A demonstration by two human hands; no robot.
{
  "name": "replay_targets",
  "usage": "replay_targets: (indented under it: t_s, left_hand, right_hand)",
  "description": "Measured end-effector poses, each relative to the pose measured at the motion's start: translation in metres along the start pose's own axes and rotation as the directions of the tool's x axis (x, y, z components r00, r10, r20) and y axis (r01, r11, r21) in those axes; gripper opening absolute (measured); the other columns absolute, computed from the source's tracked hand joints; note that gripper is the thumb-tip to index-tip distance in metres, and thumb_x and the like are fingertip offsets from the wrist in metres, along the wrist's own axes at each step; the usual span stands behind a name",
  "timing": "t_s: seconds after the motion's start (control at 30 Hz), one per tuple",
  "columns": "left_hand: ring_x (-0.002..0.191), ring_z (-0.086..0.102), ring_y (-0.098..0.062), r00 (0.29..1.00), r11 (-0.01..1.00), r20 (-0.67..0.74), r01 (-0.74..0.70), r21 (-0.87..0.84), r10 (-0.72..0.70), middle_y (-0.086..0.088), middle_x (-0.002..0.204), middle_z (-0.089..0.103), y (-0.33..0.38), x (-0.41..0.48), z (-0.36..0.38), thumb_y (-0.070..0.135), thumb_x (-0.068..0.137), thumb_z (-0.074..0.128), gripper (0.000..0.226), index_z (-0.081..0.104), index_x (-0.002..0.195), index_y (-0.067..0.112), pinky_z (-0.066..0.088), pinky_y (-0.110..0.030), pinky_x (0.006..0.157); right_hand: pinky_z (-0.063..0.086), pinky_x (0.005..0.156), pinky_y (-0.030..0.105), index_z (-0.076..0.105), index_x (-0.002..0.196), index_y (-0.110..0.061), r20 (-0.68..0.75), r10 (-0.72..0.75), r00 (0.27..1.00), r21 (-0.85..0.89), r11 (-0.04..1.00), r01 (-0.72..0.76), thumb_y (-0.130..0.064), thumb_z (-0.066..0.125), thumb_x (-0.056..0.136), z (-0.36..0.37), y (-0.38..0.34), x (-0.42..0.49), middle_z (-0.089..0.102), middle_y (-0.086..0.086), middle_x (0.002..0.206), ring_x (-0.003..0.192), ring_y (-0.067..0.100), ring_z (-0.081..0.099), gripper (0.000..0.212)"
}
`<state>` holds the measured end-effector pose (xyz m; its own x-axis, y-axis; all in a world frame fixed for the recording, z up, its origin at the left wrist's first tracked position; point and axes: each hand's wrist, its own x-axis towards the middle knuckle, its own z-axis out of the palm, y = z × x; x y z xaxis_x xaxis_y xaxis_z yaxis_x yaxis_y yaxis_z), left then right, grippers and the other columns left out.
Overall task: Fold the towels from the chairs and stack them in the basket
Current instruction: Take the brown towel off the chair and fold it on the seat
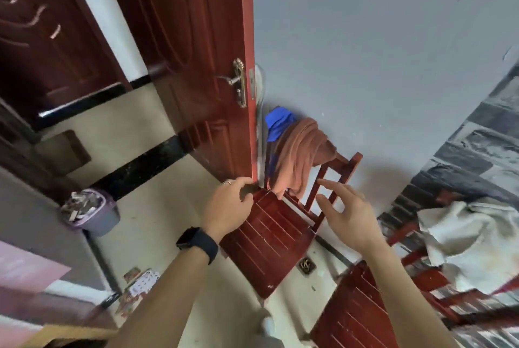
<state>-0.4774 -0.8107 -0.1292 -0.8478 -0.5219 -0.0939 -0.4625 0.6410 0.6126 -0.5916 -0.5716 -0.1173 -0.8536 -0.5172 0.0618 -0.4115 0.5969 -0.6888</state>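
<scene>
Head view: both hands reach toward a red chair hung with towels.

A brown towel (297, 156) drapes over the backrest of the near chair (269, 238), with a blue towel (278, 125) behind it, beside the door (191, 66). The right hand (346, 217) hovers by the slats, fingers spread, holding nothing. The left hand (229, 207) is at the seat's rear corner, fingers curled; whether it grips anything is unclear. A pale towel (463, 241) lies on the second chair (354, 316).

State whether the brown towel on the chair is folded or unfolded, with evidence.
Unfolded: the brown towel hangs bunched in loose drapes over the chair back.
</scene>
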Motion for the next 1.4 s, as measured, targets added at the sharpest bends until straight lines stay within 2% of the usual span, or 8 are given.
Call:
replay_targets:
  t_s: [0.23, 0.33, 0.47, 0.67, 0.9, 1.03, 1.2, 1.4]
  left_hand:
    - [0.115, 0.056, -0.022, 0.991, 0.992, 0.055, -0.121, 0.038, 0.119, 0.000, 0.121, 0.060, 0.027, 0.132, -0.013, 0.028, 0.090, 0.054, 0.038, 0.057, 0.128, 0.031, 0.046, -0.042, 0.098]
    - [0.118, 0.056, -0.024, 0.975, 0.980, 0.132, -0.189, 0.066, 0.180, -0.003, 0.125, 0.059, 0.044, 0.180, -0.003, 0.031, 0.090, 0.057, 0.041, 0.055, 0.130, 0.029, 0.046, -0.042, 0.097]
    - [0.125, 0.051, -0.029, 0.942, 0.953, 0.251, -0.264, 0.149, 0.222, -0.009, 0.136, 0.053, 0.061, 0.240, 0.024, 0.044, 0.090, 0.059, 0.056, 0.045, 0.140, 0.024, 0.046, -0.042, 0.099]
    - [0.120, 0.054, -0.033, 0.911, 0.886, 0.313, -0.362, 0.291, 0.269, -0.012, 0.134, 0.051, 0.080, 0.308, 0.073, 0.066, 0.083, 0.058, 0.078, 0.039, 0.139, 0.016, 0.053, -0.046, 0.085]
    - [0.108, 0.059, -0.027, 0.799, 0.587, 0.372, -0.600, 0.543, 0.473, -0.004, 0.118, 0.060, 0.098, 0.354, 0.090, 0.059, 0.093, 0.050, 0.049, 0.067, 0.113, 0.017, 0.044, -0.036, 0.070]
    - [0.101, 0.066, -0.024, 0.855, 0.859, 0.389, -0.452, 0.239, 0.342, 0.004, 0.101, 0.073, 0.096, 0.375, 0.071, 0.046, 0.087, 0.062, 0.028, 0.076, 0.095, 0.023, 0.052, -0.030, 0.076]
    - [0.097, 0.064, -0.029, 0.867, 0.964, 0.422, -0.254, -0.081, 0.264, -0.005, 0.095, 0.071, 0.107, 0.382, 0.036, 0.034, 0.090, 0.058, 0.024, 0.070, 0.093, 0.013, 0.047, -0.033, 0.082]
    - [0.099, 0.063, -0.024, 0.891, 0.801, 0.394, 0.059, -0.596, 0.227, -0.010, 0.112, 0.067, 0.135, 0.370, -0.025, 0.029, 0.096, 0.055, 0.022, 0.063, 0.110, 0.013, 0.052, -0.038, 0.084]
  right_hand:
    - [0.043, 0.102, 0.037, 0.054, 0.140, -0.023, -0.157, 0.128, 0.979, -0.102, 0.984, -0.145, -0.040, 0.056, 0.097, -0.005, 0.024, 0.118, 0.058, 0.000, 0.138, 0.127, 0.027, 0.050, 0.046]
    - [0.030, 0.116, 0.048, 0.035, 0.153, -0.020, -0.158, 0.247, 0.956, -0.298, 0.911, -0.284, -0.048, 0.050, 0.100, 0.006, 0.047, 0.157, 0.027, 0.007, 0.163, 0.150, 0.029, 0.023, 0.062]
    - [0.008, 0.124, 0.054, 0.002, 0.161, -0.015, -0.041, 0.464, 0.885, -0.449, 0.783, -0.431, -0.052, 0.034, 0.102, 0.034, 0.081, 0.180, -0.013, 0.005, 0.168, 0.155, 0.022, -0.013, 0.076]
    - [0.010, 0.124, 0.050, -0.001, 0.160, -0.011, -0.094, 0.522, 0.848, -0.540, 0.689, -0.484, -0.056, 0.041, 0.097, 0.069, 0.094, 0.180, -0.033, 0.006, 0.162, 0.147, 0.020, -0.033, 0.088]
    - [0.013, 0.123, 0.048, 0.010, 0.160, -0.018, -0.154, 0.576, 0.803, -0.537, 0.633, -0.557, -0.061, 0.048, 0.090, 0.076, 0.089, 0.189, -0.036, 0.000, 0.161, 0.147, 0.017, -0.034, 0.091]
    - [0.012, 0.123, 0.048, 0.011, 0.160, -0.018, -0.174, 0.612, 0.771, -0.500, 0.620, -0.605, -0.062, 0.049, 0.085, 0.081, 0.085, 0.192, -0.039, -0.003, 0.159, 0.143, 0.014, -0.040, 0.095]
    - [0.014, 0.123, 0.047, 0.012, 0.161, -0.018, -0.136, 0.642, 0.755, -0.481, 0.623, -0.617, -0.065, 0.052, 0.084, 0.074, 0.080, 0.193, -0.040, -0.003, 0.159, 0.147, 0.015, -0.035, 0.098]
    - [0.018, 0.123, 0.045, 0.013, 0.161, -0.022, -0.042, 0.652, 0.757, -0.430, 0.672, -0.602, -0.061, 0.057, 0.084, 0.058, 0.076, 0.191, -0.038, -0.004, 0.159, 0.147, 0.014, -0.032, 0.097]
